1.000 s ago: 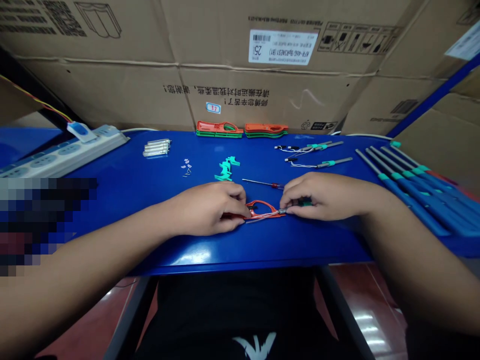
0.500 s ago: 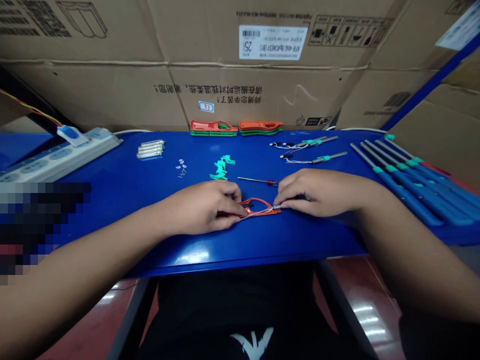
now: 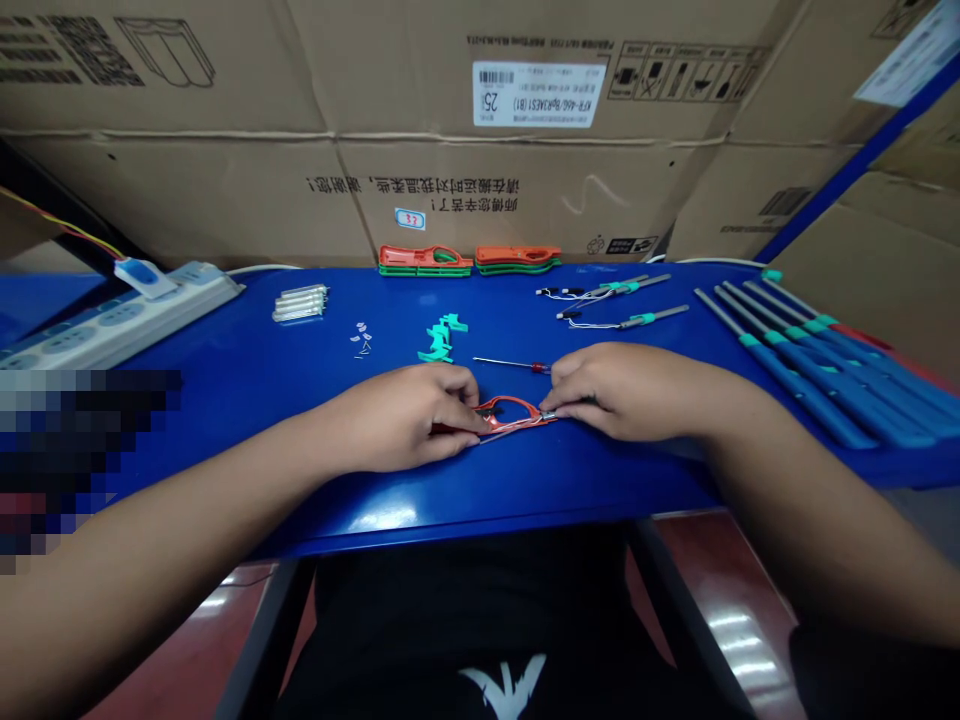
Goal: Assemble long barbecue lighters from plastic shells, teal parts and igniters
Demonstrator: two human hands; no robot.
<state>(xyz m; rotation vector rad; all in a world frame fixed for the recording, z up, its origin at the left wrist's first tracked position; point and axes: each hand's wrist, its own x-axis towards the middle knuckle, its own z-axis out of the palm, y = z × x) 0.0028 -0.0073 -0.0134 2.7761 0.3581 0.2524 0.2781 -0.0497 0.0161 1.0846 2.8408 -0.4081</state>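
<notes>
Fingers of left hand and right hand, both closed on red-orange plastic frame

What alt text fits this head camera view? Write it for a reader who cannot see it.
The left hand and right hand hold a red-orange plastic part with thin wire on a blue workbench. A small red-handled screwdriver and teal plastic pieces lie just beyond, with blue rods at right and cardboard boxes behind.
</notes>
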